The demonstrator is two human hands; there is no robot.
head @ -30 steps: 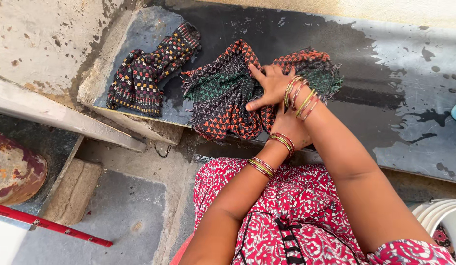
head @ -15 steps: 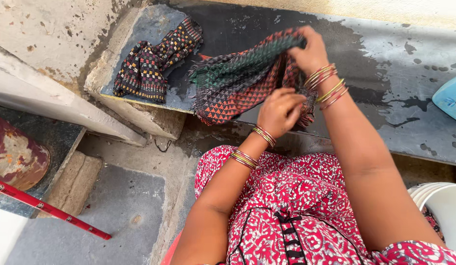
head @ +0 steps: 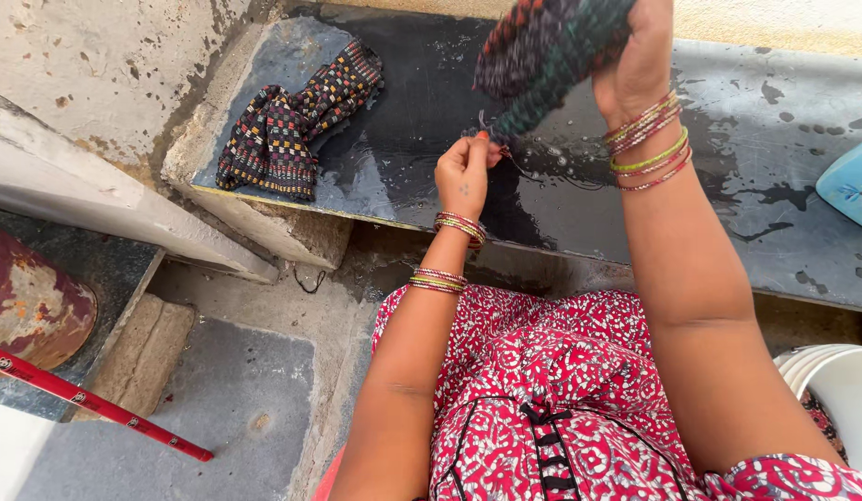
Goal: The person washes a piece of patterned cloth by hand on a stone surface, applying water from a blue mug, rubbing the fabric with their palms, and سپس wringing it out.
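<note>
My right hand grips a bunched wet cloth patterned in red, green and black, lifted above the dark stone slab near the top of the view. My left hand pinches the cloth's lower fringed end just over the slab. Water drips from the cloth onto the wet stone. Both wrists carry coloured bangles. A second twisted cloth with a small multicoloured check lies on the slab's left end, apart from both hands.
A light blue object sits on the slab at the right edge. A white bucket stands at the lower right. On the left are a rusty round vessel, a red stick and a concrete ledge.
The red and green cloth has gone from lying spread on the slab to being bunched and lifted off it. My right hand rose with it; my left hand moved to its lower end.
</note>
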